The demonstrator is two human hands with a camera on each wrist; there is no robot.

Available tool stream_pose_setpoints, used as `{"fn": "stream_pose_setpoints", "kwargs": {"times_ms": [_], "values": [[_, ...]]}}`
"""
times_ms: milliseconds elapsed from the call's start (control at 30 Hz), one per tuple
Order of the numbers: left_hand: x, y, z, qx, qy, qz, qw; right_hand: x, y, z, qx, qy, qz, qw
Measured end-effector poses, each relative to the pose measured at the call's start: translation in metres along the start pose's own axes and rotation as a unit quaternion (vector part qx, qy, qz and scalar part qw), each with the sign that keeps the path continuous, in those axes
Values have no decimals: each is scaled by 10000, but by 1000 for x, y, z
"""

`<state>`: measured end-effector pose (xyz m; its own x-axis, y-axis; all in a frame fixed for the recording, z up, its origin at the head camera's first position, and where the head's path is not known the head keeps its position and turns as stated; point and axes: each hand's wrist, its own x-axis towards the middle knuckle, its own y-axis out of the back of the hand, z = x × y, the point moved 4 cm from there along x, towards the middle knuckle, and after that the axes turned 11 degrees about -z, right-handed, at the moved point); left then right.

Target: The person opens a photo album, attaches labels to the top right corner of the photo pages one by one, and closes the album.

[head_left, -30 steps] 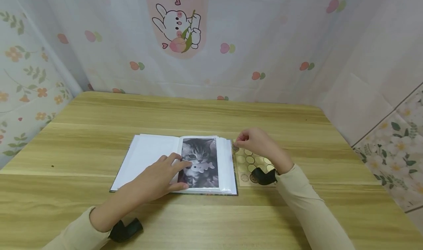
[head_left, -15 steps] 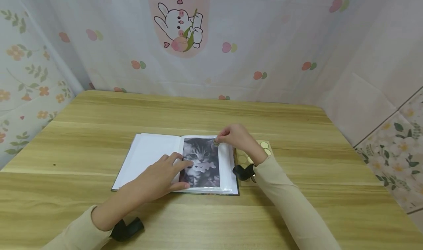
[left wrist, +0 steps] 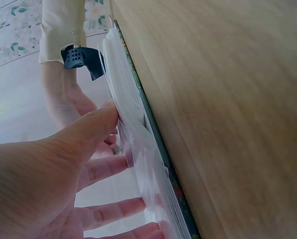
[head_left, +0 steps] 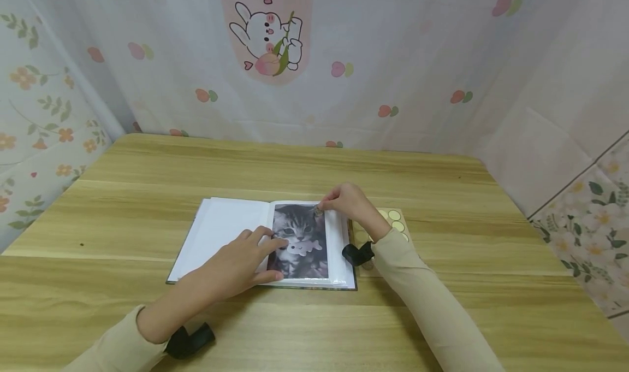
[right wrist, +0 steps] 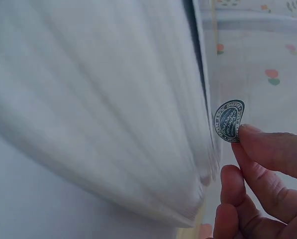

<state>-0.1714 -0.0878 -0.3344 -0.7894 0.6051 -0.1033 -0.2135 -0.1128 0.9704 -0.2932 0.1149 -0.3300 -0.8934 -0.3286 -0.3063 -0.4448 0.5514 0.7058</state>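
An open photo album (head_left: 226,227) lies on the wooden table. Its right page bears a black-and-white kitten photo (head_left: 300,265) with a pale fish shape (head_left: 303,247) on it. My left hand (head_left: 238,260) rests over the album's middle, fingers spread, fingertips touching the photo; in the left wrist view its thumb (left wrist: 101,119) lies at the page edges. Between thumb and index finger my right hand (head_left: 350,202) pinches a dark round sticker (right wrist: 229,121) with pale lettering, slightly bent. That sticker is at the photo's upper right corner; whether it touches the page I cannot tell.
Right of the album, partly under the right forearm, lies a sticker sheet (head_left: 395,219) with several round cut-outs. Black wrist mounts (head_left: 189,342) stick out from both sleeves. A printed curtain (head_left: 334,110) hangs behind the table (head_left: 275,159).
My right hand has moved left from the sticker sheet to the photo's upper right corner, carrying the round sticker. The left hand has stayed on the album.
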Motion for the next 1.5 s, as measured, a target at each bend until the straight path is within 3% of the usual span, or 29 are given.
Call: {"fn": "stream_pose_setpoints", "kwargs": {"times_ms": [367, 900, 1500], "values": [[1, 0, 0, 1, 49, -81, 10000, 3, -3, 3, 4, 190, -120, 9997], [2, -2, 0, 43, 86, -142, 9999, 6, -6, 7, 2, 159, -77, 9998], [2, -2, 0, 5, 26, -127, 9999, 9, -9, 4, -525, 237, -246, 9980]]}}
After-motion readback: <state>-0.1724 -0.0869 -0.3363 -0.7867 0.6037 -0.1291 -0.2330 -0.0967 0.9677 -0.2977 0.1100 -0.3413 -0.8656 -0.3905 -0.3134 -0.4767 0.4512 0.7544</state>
